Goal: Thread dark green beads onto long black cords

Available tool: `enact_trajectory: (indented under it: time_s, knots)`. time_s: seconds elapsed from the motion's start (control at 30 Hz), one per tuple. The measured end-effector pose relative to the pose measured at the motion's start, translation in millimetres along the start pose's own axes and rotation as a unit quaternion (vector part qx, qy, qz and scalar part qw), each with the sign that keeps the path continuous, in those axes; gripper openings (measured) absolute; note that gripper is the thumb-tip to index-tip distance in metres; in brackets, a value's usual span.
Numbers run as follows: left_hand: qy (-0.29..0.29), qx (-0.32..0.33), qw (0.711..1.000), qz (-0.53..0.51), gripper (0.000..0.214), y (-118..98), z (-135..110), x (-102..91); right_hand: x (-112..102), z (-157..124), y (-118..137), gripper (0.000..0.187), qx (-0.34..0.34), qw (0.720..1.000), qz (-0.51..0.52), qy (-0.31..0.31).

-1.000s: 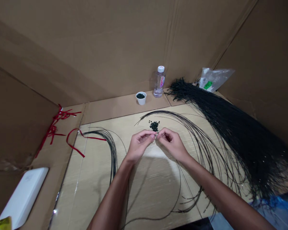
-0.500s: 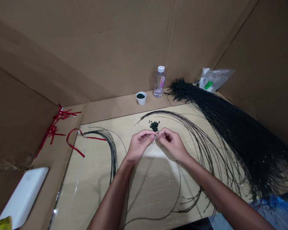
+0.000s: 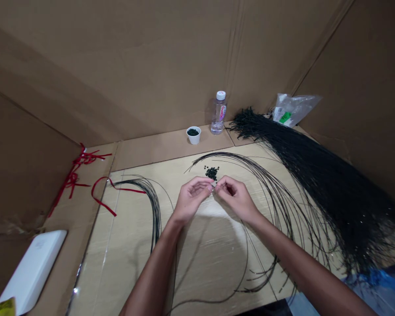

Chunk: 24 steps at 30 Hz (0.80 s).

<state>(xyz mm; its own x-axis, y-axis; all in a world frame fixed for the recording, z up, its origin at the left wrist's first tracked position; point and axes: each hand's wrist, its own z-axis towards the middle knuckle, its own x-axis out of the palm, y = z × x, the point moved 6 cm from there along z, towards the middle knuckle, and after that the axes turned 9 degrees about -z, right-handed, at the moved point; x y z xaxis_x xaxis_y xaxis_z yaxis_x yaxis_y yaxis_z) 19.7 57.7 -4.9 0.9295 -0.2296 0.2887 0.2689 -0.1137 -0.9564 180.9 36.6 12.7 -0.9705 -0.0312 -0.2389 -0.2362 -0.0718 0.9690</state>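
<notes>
Small dark beads (image 3: 212,173) sit in a loose heap just beyond the left hand (image 3: 191,198) and right hand (image 3: 237,198), whose fingertips meet, pinching something too small to make out. Thin black cords (image 3: 266,177) lie flat in a wide loose arc, curving past the beads and down beyond the right hand.

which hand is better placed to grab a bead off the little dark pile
Left, probably: the left hand has its fingertips directly below the pile of dark beads, while the right hand sits slightly off to the side. It's close, since both hands meet just under the pile.
</notes>
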Motion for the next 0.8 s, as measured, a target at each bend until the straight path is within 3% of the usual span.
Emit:
enact_trajectory:
  time_s: [0.43, 0.67, 0.8]
  knots:
    - [0.035, -0.014, 0.999, 0.003, 0.030, -8, -1, 6.7, -1, 2, -6, 0.039, 0.019, 1.000, 0.024, 0.003]
    - [-0.015, -0.012, 1.000, -0.002, 0.032, -5, 1, -0.3, 1, 2, -10, 0.042, 0.034, 0.998, 0.056, 0.008]
    - [-0.009, -0.012, 1.000, 0.013, 0.034, -1, 2, 1.0, 0, 2, -11, 0.039, 0.026, 0.999, 0.035, -0.001]
